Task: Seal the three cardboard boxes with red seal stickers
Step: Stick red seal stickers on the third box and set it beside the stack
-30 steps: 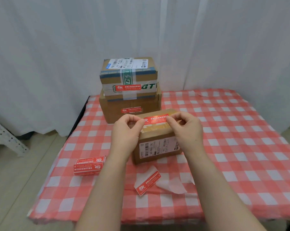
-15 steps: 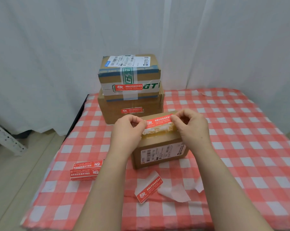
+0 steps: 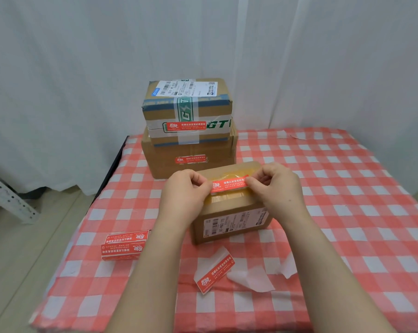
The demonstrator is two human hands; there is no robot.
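2 hands, left hand (image 3: 184,195) and right hand (image 3: 279,191), pinch red sticker (image 3: 229,184) ends over box (image 3: 229,219).

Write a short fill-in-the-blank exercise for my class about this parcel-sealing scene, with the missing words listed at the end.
1. The left hand and right hand hold a red sticker over the top of the ____ box.
2. The taped box is stacked on top of the ____ of the three boxes.
3. The tablecloth is checked in white and ____.
4. A small stack of spare stickers lies on the cloth beside the person's ____ forearm.

Missing words: nearest; largest; red; left
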